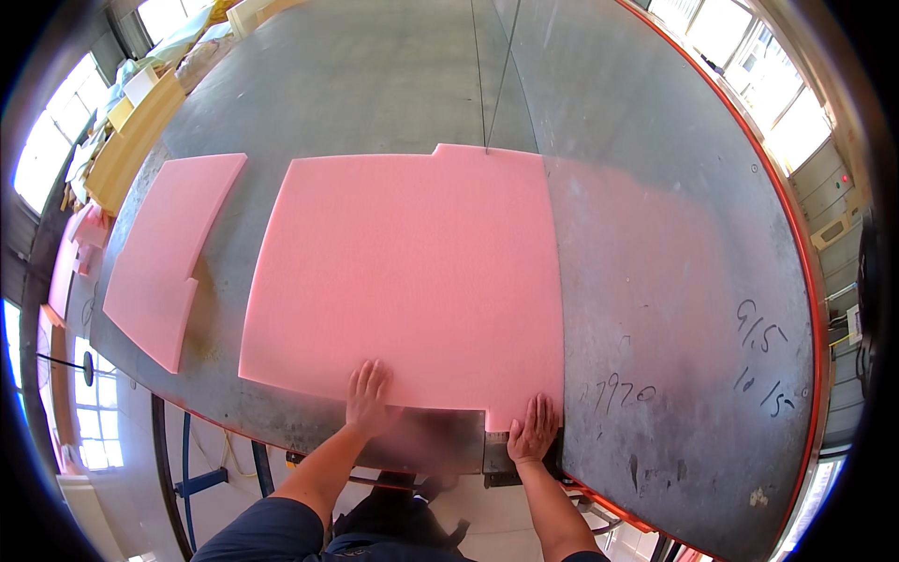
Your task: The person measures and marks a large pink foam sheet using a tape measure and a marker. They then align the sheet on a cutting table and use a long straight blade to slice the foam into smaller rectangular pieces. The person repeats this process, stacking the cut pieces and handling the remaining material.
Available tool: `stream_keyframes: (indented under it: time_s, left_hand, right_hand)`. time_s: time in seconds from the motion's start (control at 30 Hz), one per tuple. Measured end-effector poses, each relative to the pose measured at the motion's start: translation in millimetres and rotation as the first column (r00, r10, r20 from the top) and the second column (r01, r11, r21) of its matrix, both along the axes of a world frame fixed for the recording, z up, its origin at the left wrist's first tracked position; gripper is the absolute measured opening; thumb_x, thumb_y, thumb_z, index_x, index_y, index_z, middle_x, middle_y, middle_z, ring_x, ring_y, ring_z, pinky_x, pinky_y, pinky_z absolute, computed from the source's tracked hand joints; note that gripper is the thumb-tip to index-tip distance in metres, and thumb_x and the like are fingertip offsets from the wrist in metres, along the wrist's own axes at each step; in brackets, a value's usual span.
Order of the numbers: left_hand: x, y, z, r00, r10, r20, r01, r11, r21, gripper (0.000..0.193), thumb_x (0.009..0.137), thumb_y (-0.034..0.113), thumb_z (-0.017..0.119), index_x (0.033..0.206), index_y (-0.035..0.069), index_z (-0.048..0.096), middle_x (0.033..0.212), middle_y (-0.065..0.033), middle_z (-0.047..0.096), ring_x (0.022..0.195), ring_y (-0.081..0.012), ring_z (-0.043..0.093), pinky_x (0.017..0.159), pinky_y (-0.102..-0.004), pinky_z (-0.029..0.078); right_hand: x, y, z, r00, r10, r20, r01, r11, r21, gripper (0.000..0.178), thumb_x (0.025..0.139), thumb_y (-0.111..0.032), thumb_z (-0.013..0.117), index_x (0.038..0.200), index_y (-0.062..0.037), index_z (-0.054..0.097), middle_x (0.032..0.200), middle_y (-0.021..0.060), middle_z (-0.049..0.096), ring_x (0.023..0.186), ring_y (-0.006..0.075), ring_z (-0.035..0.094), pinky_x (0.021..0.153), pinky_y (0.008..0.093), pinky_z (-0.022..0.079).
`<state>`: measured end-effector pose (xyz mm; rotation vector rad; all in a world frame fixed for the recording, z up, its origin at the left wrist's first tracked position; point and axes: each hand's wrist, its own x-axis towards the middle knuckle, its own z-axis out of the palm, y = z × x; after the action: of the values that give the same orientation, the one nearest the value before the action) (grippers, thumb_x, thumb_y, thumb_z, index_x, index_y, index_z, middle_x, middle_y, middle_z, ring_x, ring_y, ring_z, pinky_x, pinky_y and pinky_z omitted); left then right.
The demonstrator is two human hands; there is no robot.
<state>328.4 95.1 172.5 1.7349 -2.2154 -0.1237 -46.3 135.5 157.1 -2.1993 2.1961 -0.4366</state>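
Observation:
A large pink foam sheet (403,281) lies flat on the grey metal table, its right side along a tall grey panel (655,328). My left hand (368,398) rests on the sheet near its front edge, fingers stretched out. At the front right corner, my right hand (534,431) lies with its fingers flat on a projecting tab of the foam, close to the panel. A thin upright wire or blade (501,84) meets the sheet's far edge at the notched part. Neither hand grasps anything.
A smaller pink foam piece (173,253) with a stepped edge lies at the left of the table (375,84). Foam offcuts and yellow blocks (136,140) are stacked beyond the left edge. A red-orange strip (791,215) borders the panel. A blue metal frame (201,480) stands below the left front.

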Motion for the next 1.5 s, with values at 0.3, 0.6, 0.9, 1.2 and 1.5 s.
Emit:
stream_keyframes:
  time_s: [0.3, 0.6, 0.9, 1.2, 1.5]
  left_hand:
    - [3.9, 2.6, -8.5, 1.000, 0.001, 0.029, -0.002, 0.999, 0.034, 0.090, 0.075, 0.041, 0.075, 0.151, 0.010, 0.038, 0.162, -0.0164, 0.027, 0.151, -0.0380, 0.021, 0.122, -0.0548, 0.014]
    - [2.3, 2.9, -5.8, 1.000, 0.011, 0.026, -0.012, 0.999, 0.034, 0.087, 0.076, 0.041, 0.074, 0.150, 0.011, 0.039, 0.161, -0.0154, 0.031, 0.151, -0.0376, 0.022, 0.122, -0.0551, 0.014]
    - [3.6, 3.2, -5.9, 1.000, 0.010, 0.016, -0.011, 0.999, 0.039, 0.086, 0.076, 0.041, 0.074, 0.149, 0.010, 0.040, 0.161, -0.0156, 0.032, 0.151, -0.0376, 0.023, 0.122, -0.0554, 0.015]
    - [3.4, 2.7, -4.8, 1.000, 0.010, 0.013, -0.010, 1.000, 0.028, 0.086, 0.075, 0.042, 0.074, 0.148, 0.011, 0.042, 0.160, -0.0158, 0.032, 0.150, -0.0374, 0.024, 0.121, -0.0553, 0.016]
    - [2.4, 1.7, -3.0, 1.000, 0.012, -0.001, -0.012, 1.000, 0.016, 0.085, 0.074, 0.041, 0.075, 0.147, 0.011, 0.043, 0.160, -0.0159, 0.033, 0.150, -0.0376, 0.026, 0.121, -0.0556, 0.017]
  right_hand:
    - [2.6, -0.7, 3.3, 1.000, -0.001, 0.000, 0.001, 1.000, 0.007, 0.069, 0.087, -0.034, 0.059, 0.148, -0.0037, 0.044, 0.156, 0.0133, 0.040, 0.146, 0.0361, 0.034, 0.119, 0.0545, 0.023]
    - [2.0, -0.3, 3.7, 1.000, 0.005, -0.016, -0.005, 1.000, -0.001, 0.069, 0.087, -0.034, 0.060, 0.147, -0.0038, 0.044, 0.156, 0.0133, 0.040, 0.146, 0.0366, 0.034, 0.119, 0.0543, 0.023]
    - [0.6, 0.3, -1.1, 1.000, 0.003, -0.023, -0.003, 1.000, 0.005, 0.070, 0.087, -0.034, 0.059, 0.148, -0.0040, 0.043, 0.156, 0.0135, 0.040, 0.146, 0.0365, 0.033, 0.119, 0.0544, 0.023]
    - [1.1, -1.3, -0.5, 1.000, 0.012, -0.023, -0.013, 0.999, -0.030, 0.068, 0.089, -0.036, 0.057, 0.147, -0.0037, 0.044, 0.155, 0.0140, 0.042, 0.145, 0.0372, 0.035, 0.119, 0.0545, 0.023]
    - [1.4, -1.8, 2.3, 1.000, -0.002, -0.025, 0.002, 1.000, -0.021, 0.068, 0.088, -0.035, 0.057, 0.147, -0.0043, 0.045, 0.155, 0.0134, 0.042, 0.145, 0.0360, 0.035, 0.119, 0.0542, 0.023]
